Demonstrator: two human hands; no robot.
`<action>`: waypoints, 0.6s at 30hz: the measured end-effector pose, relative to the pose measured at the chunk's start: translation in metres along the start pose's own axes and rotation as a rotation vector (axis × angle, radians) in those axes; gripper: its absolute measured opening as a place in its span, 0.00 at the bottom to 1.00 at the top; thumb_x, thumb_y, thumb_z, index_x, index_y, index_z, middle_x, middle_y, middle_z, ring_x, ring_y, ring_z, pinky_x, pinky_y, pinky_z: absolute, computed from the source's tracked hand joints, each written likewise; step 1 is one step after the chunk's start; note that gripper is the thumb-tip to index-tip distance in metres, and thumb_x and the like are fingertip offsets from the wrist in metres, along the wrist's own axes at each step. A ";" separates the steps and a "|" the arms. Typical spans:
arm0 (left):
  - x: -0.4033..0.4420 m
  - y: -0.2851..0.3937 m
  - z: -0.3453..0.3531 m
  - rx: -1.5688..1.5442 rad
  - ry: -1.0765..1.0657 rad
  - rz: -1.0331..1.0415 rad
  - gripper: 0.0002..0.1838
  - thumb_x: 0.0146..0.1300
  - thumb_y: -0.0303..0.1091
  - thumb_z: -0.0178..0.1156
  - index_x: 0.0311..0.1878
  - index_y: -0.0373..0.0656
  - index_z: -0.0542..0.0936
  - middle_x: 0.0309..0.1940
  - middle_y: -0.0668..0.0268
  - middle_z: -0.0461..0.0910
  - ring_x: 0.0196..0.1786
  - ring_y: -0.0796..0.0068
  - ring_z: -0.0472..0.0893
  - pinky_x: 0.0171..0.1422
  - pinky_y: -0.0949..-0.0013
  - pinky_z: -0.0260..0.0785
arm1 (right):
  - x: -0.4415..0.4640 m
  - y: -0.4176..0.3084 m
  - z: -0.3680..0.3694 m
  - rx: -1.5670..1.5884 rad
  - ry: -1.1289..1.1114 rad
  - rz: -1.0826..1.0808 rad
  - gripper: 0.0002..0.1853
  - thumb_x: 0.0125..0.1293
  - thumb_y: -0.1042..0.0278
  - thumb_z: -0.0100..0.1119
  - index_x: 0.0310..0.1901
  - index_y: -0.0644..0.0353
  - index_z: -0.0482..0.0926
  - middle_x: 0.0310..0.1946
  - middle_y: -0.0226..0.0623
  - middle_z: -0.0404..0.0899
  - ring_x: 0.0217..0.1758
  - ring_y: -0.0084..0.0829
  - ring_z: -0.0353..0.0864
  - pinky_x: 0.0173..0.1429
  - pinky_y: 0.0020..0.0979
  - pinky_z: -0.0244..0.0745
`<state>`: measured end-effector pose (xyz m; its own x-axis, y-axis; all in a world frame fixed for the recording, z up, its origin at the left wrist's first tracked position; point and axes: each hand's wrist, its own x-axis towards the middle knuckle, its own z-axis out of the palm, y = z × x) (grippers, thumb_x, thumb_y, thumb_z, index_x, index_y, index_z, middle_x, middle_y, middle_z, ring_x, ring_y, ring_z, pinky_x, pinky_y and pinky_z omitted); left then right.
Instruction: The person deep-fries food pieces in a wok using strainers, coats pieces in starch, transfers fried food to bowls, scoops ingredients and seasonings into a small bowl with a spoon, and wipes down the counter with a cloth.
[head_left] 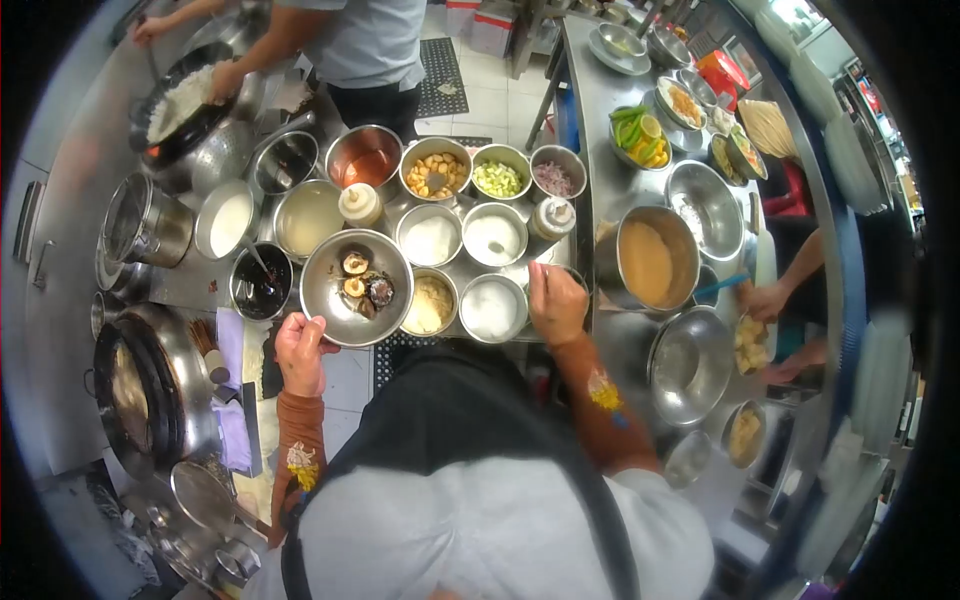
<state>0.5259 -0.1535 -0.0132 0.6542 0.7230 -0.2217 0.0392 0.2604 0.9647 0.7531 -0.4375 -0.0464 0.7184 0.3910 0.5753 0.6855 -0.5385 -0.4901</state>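
My left hand (303, 350) grips the rim of a steel mixing bowl (330, 318), thumb over the edge. Inside the bowl lie a few dark-capped pieces that look like mushrooms (354, 263), with dark bits around them. Closed fingers show on my right hand (558, 302), raised beside a tub of white powder or granules (493, 308); anything pinched in them is hidden. Behind that tub stands another white-filled tub (495, 234) with a spoon in it. A tub of pale yellowish paste or grains (430, 302) sits just right of the bowl.
Tubs of chopped green vegetable (500, 180), chopped red onion (556, 178) and red sauce (364, 160) stand farther back, with squeeze bottles (360, 205) among them. At left is a large wok (140, 385). A co-worker (350, 50) handles rice in another wok; another person's hands (770, 302) work at right.
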 end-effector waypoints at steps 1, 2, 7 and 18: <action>-0.005 -0.002 0.000 -0.001 -0.006 -0.012 0.08 0.64 0.31 0.57 0.30 0.45 0.69 0.26 0.69 0.76 0.25 0.82 0.75 0.26 0.76 0.73 | 0.007 -0.004 0.006 0.050 0.017 0.029 0.08 0.67 0.68 0.57 0.31 0.60 0.79 0.23 0.43 0.77 0.21 0.43 0.77 0.26 0.38 0.72; -0.008 -0.004 0.001 -0.004 -0.017 -0.018 0.08 0.64 0.31 0.57 0.30 0.45 0.69 0.26 0.69 0.76 0.25 0.82 0.75 0.26 0.76 0.73 | 0.013 -0.005 0.011 0.097 0.042 0.056 0.08 0.67 0.67 0.57 0.31 0.60 0.78 0.23 0.43 0.77 0.21 0.43 0.77 0.26 0.38 0.72; -0.017 -0.011 0.004 0.046 0.019 -0.051 0.08 0.64 0.30 0.57 0.30 0.45 0.69 0.26 0.69 0.76 0.25 0.82 0.75 0.26 0.76 0.73 | 0.020 0.010 0.045 0.061 -0.015 0.007 0.10 0.66 0.64 0.57 0.29 0.59 0.78 0.22 0.44 0.77 0.23 0.45 0.78 0.27 0.39 0.74; -0.030 -0.017 -0.001 0.056 0.052 -0.095 0.08 0.63 0.33 0.59 0.31 0.46 0.70 0.25 0.72 0.74 0.25 0.85 0.73 0.27 0.78 0.72 | 0.019 0.025 0.046 0.199 -0.080 0.317 0.15 0.67 0.61 0.55 0.27 0.63 0.79 0.21 0.46 0.79 0.22 0.44 0.79 0.28 0.40 0.73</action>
<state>0.5048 -0.1787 -0.0230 0.6054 0.7297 -0.3179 0.1418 0.2942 0.9452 0.7893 -0.4091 -0.0785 0.9001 0.2897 0.3255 0.4316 -0.4895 -0.7577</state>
